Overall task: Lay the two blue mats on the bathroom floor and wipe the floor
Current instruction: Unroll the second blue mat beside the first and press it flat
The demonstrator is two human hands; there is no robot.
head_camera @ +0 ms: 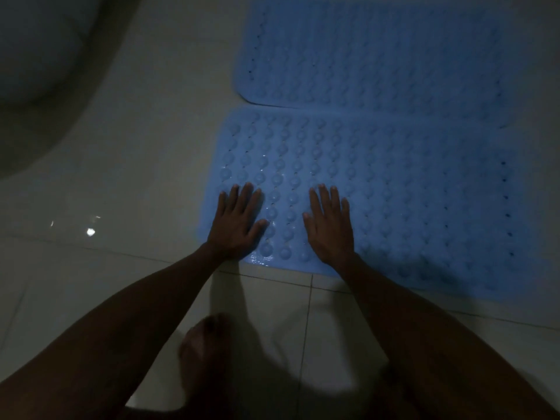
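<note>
Two blue bumpy mats lie flat on the pale tiled floor [121, 189]. The near mat [409, 201] stretches from the middle to the right edge. The far mat [378, 56] lies just behind it, their edges touching or slightly overlapping. My left hand [238, 224] rests palm down on the near mat's front left corner, fingers spread. My right hand [330, 225] presses flat on the same mat a little to the right, fingers apart. Neither hand holds anything.
A large white rounded fixture [45, 65], dim and partly out of frame, fills the upper left. My bare foot [206, 347] stands on the tiles below the hands. The floor looks wet and glossy, with a light reflection [90, 231] at the left. The room is dark.
</note>
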